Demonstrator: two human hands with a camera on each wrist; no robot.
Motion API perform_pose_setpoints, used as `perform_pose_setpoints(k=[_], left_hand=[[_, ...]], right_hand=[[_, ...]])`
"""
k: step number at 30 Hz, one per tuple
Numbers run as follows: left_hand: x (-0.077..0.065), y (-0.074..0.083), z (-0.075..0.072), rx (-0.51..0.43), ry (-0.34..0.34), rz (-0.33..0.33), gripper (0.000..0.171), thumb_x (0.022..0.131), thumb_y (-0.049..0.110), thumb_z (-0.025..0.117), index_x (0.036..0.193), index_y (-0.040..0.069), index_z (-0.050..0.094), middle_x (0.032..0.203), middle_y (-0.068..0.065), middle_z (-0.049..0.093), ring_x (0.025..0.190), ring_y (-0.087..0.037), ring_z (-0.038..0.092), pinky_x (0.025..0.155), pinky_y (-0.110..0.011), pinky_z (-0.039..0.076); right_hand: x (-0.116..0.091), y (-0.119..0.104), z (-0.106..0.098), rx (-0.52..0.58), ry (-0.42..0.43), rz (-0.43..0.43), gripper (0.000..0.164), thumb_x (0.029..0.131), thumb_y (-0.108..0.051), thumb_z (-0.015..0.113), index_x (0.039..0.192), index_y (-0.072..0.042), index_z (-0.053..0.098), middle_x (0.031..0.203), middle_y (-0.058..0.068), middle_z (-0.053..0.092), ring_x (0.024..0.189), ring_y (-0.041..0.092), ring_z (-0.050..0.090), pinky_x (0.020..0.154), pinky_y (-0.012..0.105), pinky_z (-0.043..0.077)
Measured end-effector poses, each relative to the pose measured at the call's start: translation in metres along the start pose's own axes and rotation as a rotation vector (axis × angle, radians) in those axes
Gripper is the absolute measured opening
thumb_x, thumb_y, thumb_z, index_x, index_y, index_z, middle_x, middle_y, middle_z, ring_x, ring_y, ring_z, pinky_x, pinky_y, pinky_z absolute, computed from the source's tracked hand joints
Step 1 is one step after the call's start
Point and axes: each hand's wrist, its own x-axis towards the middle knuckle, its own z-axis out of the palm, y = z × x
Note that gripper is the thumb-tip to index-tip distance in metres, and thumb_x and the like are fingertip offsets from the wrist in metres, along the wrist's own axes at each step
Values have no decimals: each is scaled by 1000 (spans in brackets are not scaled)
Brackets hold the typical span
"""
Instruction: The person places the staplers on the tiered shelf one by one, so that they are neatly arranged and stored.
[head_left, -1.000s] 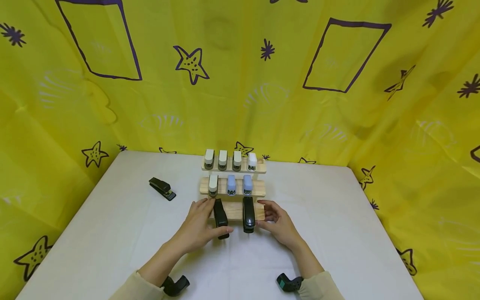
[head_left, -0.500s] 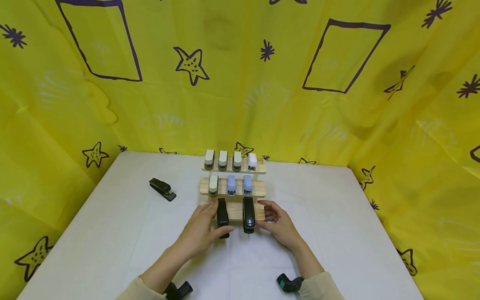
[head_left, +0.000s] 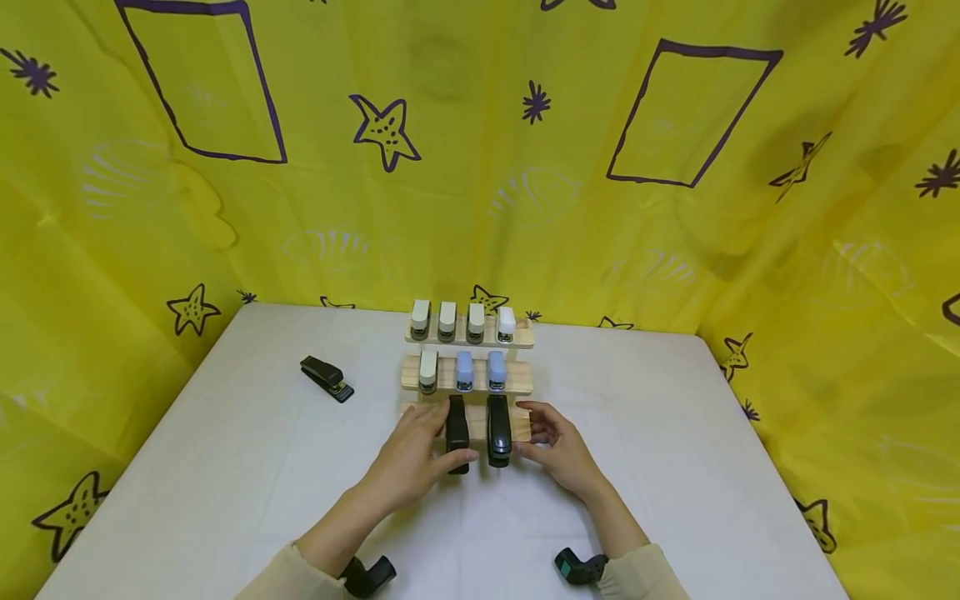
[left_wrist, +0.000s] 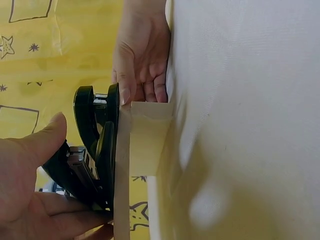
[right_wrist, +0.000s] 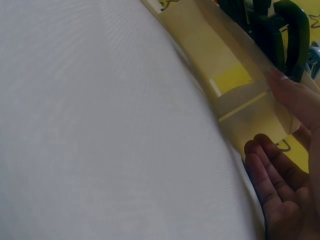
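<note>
On the lowest step of a tiered wooden rack (head_left: 477,427), my left hand (head_left: 408,454) holds a black stapler (head_left: 457,433), thumb across its near end and fingers along its left side. In the left wrist view, the held stapler (left_wrist: 82,172) leans close to the second black stapler (left_wrist: 95,117). That second stapler (head_left: 498,432) stands upright to its right on the same step. My right hand (head_left: 558,446) grips the right end of this step; in the right wrist view the thumb (right_wrist: 287,87) lies on the board, fingertips curled near its underside.
Higher steps carry small staplers: a cream one (head_left: 428,371) and two blue ones (head_left: 465,369) in the middle, several pale ones (head_left: 447,321) on top. Another black stapler (head_left: 327,378) lies on the white table (head_left: 247,467) to the left. A yellow patterned curtain (head_left: 480,208) surrounds the table.
My left hand has slid the black stapler rightward along the lowest step, toward the second one, and turned it from slanted to nearly straight. My right hand stays at the rack's end.
</note>
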Motion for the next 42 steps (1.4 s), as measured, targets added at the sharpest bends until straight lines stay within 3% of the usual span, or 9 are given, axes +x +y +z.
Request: perform_pose_setpoints(k=[5, 9, 16, 20, 42], left_hand=[[4, 1, 1, -18, -22, -11, 89, 90, 50, 76, 154, -4, 43, 153, -20, 54, 146, -35, 44, 121, -53, 38], [6, 1, 2, -48, -37, -16, 90, 91, 49, 76, 156, -3, 41, 155, -20, 52, 147, -36, 43, 122, -54, 37], [12, 1, 3, -43, -77, -25, 90, 94, 52, 72, 158, -1, 38, 164, -20, 39, 156, -43, 28, 128, -59, 24], [14, 1, 3, -57, -91, -29, 90, 94, 52, 72, 159, 0, 37, 166, -20, 36, 157, -43, 25, 128, -60, 23], [16, -3, 5, -58, -62, -15, 90, 93, 52, 73, 155, -4, 41, 162, -23, 40, 154, -43, 31, 128, -59, 22]], right_hand=[[0, -1, 0, -4, 3, -8, 64, 84, -9, 85, 142, -13, 58, 121, 20, 63, 98, 19, 63, 86, 21, 56], [0, -1, 0, 6, 3, -11, 64, 84, -9, 85, 142, -12, 59, 121, 20, 63, 98, 19, 62, 86, 21, 56], [0, -1, -1, -3, 2, -10, 64, 85, -10, 85, 142, -14, 58, 121, 20, 63, 98, 20, 62, 86, 21, 56], [0, -1, -1, -8, 6, -1, 64, 85, -11, 85, 143, -15, 58, 122, 20, 63, 99, 21, 62, 86, 21, 56], [0, 1, 0, -7, -6, -22, 64, 85, -10, 85, 143, -15, 58, 121, 20, 63, 98, 21, 63, 86, 22, 56]])
